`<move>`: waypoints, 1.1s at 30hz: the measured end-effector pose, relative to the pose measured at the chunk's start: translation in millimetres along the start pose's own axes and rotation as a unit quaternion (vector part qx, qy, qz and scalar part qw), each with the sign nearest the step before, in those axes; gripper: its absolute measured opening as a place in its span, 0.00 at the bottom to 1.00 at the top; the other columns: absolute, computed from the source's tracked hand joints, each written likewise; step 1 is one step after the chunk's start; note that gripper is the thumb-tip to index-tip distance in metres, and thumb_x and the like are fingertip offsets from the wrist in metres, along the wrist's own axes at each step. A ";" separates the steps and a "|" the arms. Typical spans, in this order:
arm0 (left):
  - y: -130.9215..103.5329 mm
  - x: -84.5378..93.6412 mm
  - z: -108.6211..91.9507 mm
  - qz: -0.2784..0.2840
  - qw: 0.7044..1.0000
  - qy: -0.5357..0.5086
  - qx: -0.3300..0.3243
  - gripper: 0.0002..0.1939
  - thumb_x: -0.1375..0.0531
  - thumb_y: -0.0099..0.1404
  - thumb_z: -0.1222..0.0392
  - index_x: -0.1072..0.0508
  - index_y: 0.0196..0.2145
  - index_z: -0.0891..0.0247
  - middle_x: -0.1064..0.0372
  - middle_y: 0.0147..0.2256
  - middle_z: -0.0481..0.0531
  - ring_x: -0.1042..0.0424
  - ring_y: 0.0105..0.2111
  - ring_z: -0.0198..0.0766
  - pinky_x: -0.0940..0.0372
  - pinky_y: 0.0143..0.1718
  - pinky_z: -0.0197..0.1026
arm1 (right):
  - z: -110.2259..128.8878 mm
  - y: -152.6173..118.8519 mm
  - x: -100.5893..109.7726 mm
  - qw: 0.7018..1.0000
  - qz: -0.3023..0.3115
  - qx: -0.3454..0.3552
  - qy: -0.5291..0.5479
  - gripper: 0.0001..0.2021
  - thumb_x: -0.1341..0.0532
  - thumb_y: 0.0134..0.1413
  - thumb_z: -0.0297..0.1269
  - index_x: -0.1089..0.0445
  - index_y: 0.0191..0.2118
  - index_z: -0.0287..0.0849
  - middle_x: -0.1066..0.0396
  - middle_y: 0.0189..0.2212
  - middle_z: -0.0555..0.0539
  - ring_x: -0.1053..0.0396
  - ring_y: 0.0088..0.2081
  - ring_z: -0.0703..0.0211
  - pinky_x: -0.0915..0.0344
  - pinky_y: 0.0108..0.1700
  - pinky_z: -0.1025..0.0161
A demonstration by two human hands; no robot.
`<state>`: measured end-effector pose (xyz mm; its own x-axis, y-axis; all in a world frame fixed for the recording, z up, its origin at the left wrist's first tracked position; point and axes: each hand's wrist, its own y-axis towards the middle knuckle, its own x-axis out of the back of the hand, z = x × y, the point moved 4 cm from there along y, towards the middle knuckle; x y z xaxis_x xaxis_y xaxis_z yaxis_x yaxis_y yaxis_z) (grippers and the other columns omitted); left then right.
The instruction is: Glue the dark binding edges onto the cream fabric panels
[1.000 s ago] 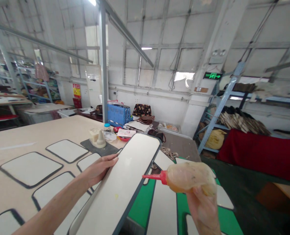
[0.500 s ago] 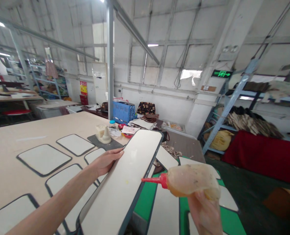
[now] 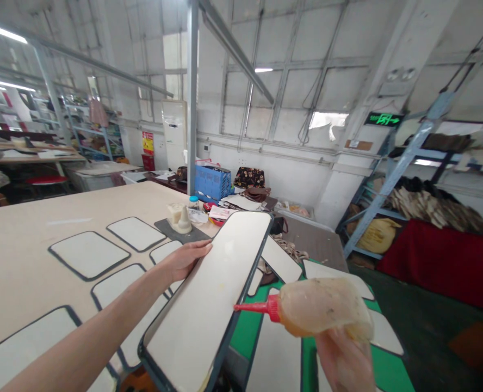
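Note:
My left hand (image 3: 190, 258) grips the left edge of a long white panel (image 3: 221, 272) with dark edging, which is held tilted above the table. In my right hand (image 3: 345, 354) is a translucent squeeze bottle (image 3: 325, 305) holding amber liquid, lying almost level. Its red nozzle (image 3: 258, 307) points left, and the tip is at the panel's right edge; whether it touches is hard to tell. A streak of yellowish liquid shows near the panel's lower end.
On the beige table (image 3: 17, 234) lie several dark-edged white panels (image 3: 88, 255). More panels rest on a green surface (image 3: 243, 332) at the right. Behind stand a blue crate (image 3: 212, 182), a small blue-capped jar (image 3: 193, 203) and a cream block (image 3: 178, 216).
The view has shifted, so the surroundings sit further right. The panel's lower end now shows. The nozzle tip sits slightly lower along the panel's right edge.

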<state>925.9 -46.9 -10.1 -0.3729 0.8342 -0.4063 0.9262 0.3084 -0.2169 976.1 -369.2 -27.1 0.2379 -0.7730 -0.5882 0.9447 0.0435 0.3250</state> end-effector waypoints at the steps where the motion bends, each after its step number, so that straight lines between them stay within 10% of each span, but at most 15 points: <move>1: -0.3 0.5 -0.3 -0.007 1.000 0.001 0.005 0.22 0.32 0.51 0.67 0.27 0.45 0.70 0.21 0.33 0.59 0.23 0.28 0.44 0.29 0.30 0.42 | -1.7 -0.3 2.1 1.000 0.018 -0.002 -0.007 0.27 0.29 0.38 0.34 0.30 0.49 0.51 0.24 0.44 0.48 0.27 0.45 0.52 0.31 0.46 0.58; 10: 3.4 4.5 -4.1 -0.023 1.000 0.007 0.013 0.24 0.32 0.52 0.67 0.29 0.47 0.70 0.22 0.34 0.59 0.23 0.30 0.45 0.28 0.31 0.42 | -3.0 -17.3 -6.4 0.999 -0.004 -0.052 0.010 0.27 0.28 0.38 0.36 0.30 0.48 0.55 0.25 0.46 0.52 0.28 0.47 0.55 0.31 0.47 0.61; 18: 2.9 8.0 -13.1 -0.041 0.999 0.021 -0.008 0.20 0.35 0.54 0.68 0.29 0.46 0.70 0.21 0.32 0.58 0.24 0.26 0.43 0.28 0.27 0.42 | -10.3 -40.0 -8.9 0.992 -0.013 -0.121 0.031 0.31 0.26 0.32 0.43 0.29 0.49 0.52 0.26 0.47 0.42 0.28 0.47 0.37 0.34 0.49 0.41; 23: -1.0 4.2 -13.5 -0.032 0.999 0.028 -0.007 0.22 0.32 0.51 0.66 0.27 0.45 0.69 0.21 0.33 0.59 0.23 0.28 0.45 0.29 0.28 0.41 | 13.9 -1.9 -25.5 1.000 -0.011 -0.002 -0.016 0.21 0.27 0.34 0.43 0.25 0.40 0.51 0.22 0.35 0.45 0.26 0.40 0.43 0.33 0.47 0.44; 27: 1.3 4.2 -12.6 -0.035 0.999 0.021 -0.006 0.24 0.30 0.49 0.65 0.27 0.45 0.68 0.21 0.34 0.59 0.23 0.29 0.45 0.28 0.30 0.42 | 13.9 16.2 -22.5 0.998 -0.012 0.042 -0.033 0.24 0.28 0.38 0.38 0.29 0.46 0.53 0.25 0.44 0.49 0.31 0.49 0.48 0.36 0.52 0.48; 33: 8.4 13.3 -9.2 -0.072 0.997 0.020 -0.013 0.21 0.35 0.55 0.67 0.29 0.48 0.68 0.21 0.31 0.55 0.24 0.27 0.41 0.29 0.30 0.40 | -16.2 -7.4 -6.2 0.997 0.032 -0.069 -0.022 0.29 0.28 0.37 0.39 0.31 0.50 0.51 0.25 0.45 0.45 0.27 0.43 0.46 0.31 0.46 0.50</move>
<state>929.2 -29.0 -9.2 -0.4999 0.7976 -0.3375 0.8647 0.4374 -0.2470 971.2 -354.5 -37.8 0.2923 -0.7928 -0.5349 0.9505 0.1789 0.2541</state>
